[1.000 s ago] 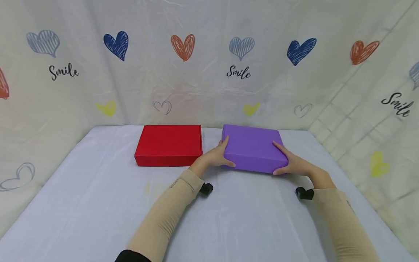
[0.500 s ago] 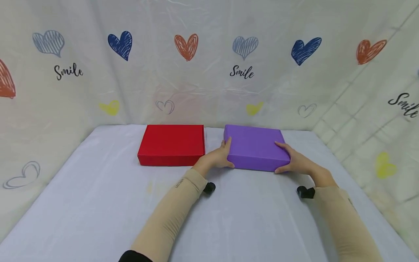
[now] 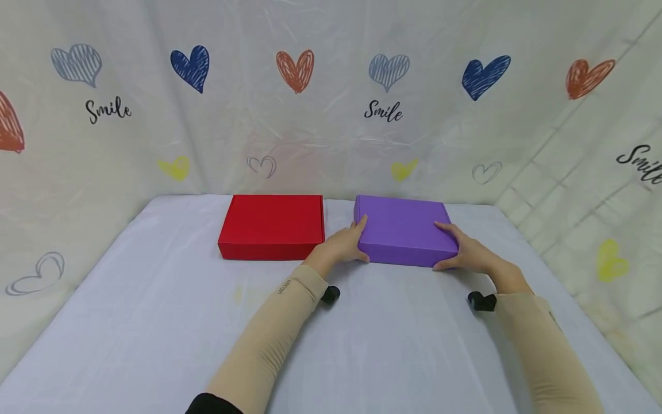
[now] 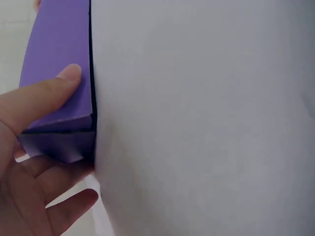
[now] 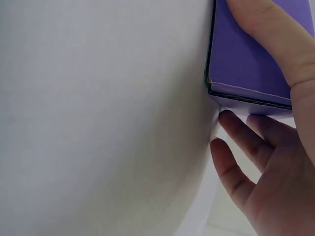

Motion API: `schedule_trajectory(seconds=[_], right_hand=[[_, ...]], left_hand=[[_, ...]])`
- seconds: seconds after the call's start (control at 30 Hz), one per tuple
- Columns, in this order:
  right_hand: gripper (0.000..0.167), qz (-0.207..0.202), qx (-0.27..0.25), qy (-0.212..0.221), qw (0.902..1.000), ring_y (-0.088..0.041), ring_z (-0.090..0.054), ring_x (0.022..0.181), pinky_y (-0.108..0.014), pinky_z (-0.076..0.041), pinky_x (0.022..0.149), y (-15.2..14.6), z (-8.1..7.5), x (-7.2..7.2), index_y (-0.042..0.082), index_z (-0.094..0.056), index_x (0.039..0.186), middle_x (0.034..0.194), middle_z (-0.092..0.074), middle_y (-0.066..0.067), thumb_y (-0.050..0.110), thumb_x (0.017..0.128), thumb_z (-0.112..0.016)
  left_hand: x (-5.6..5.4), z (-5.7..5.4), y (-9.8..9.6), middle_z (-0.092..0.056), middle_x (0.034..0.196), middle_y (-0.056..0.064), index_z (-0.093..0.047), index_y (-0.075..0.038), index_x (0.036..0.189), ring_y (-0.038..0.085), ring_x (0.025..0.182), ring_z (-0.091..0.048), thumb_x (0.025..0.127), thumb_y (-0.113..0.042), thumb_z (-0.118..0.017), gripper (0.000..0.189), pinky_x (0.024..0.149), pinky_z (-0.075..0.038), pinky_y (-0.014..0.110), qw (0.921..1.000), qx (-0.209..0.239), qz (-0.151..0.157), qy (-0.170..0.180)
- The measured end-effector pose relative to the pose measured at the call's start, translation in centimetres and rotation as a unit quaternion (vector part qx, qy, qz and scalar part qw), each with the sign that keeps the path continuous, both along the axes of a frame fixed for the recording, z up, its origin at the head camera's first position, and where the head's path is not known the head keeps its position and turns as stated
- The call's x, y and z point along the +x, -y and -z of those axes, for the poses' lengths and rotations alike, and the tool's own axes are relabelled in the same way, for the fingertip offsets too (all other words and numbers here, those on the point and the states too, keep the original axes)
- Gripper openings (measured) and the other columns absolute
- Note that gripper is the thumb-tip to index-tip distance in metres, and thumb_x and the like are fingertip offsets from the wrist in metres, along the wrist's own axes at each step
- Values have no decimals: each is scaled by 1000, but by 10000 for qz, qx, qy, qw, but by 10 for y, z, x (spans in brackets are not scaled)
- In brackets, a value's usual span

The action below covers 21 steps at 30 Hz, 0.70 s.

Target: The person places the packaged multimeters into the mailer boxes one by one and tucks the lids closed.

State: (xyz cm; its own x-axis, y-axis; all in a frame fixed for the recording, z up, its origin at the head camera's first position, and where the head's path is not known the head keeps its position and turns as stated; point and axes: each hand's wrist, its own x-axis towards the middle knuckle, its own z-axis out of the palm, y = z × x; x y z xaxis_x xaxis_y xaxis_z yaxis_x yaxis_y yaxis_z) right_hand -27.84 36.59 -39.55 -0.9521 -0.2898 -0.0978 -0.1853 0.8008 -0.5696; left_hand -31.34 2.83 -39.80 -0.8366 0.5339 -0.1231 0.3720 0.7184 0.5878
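A closed purple box [image 3: 405,230] lies at the far right of the table, its lid side up. My left hand [image 3: 342,244] grips its left end, and the left wrist view shows the thumb [image 4: 70,73] on the front face with fingers around the side. At the opposite end my right hand [image 3: 468,252] holds the right front corner. In the right wrist view, that thumb lies across the front of the purple box [image 5: 246,69] while several fingers reach along its end. A closed red box [image 3: 274,224] sits left of the purple one, a narrow gap apart, near my left hand.
White cloth covers the table [image 3: 155,328]. Right behind both boxes rises a pale curtain [image 3: 331,138] printed with hearts and "Smile". More curtain closes off the left and right sides. A black wrist device [image 3: 481,302] sits below my right hand.
The purple box's front edge has settled down and back slightly between my hands, and it lies flatter. The whole view has shifted a little. Both hands keep their hold; the red box stays put.
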Motion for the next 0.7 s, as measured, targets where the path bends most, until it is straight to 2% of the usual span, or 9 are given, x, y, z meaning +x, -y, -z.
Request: schedule_trajectory(seconds=[0.17,0.33,0.5,0.7], right_hand=[[120,-143,-185,38,9997,-64,-20,141,-75,-21,109,-3,2,1,11,-8,164,160,-6,-42,27,79,-91],[124,-353,-191,121,9991,-65,-17,141,-76,-20,109,-2,7,-3,14,-2,165,160,-4,-43,25,80,-91],[125,-307,-76,244,9992,-64,-19,141,-75,-21,109,-3,5,-3,17,1,166,159,-5,-43,27,80,-90],[125,-87,241,165,9995,-64,-25,139,-74,-26,107,-6,-2,-2,20,-1,166,158,-12,-45,34,79,-90]], left_hand=[[-7,8,4,-8,171,14,1,-17,166,28,151,-28,91,-19,-79,110,120,-29,41,9977,574,162,324],[-7,14,6,6,170,21,12,-15,164,35,152,-24,89,-18,-81,120,121,-27,47,9949,786,245,576],[-5,12,4,12,169,22,16,-13,163,36,155,-16,91,-17,-80,120,123,-22,47,9946,771,213,667],[-3,8,-1,7,169,21,14,-12,163,33,154,-21,94,-20,-77,115,122,-25,44,9976,481,156,467]])
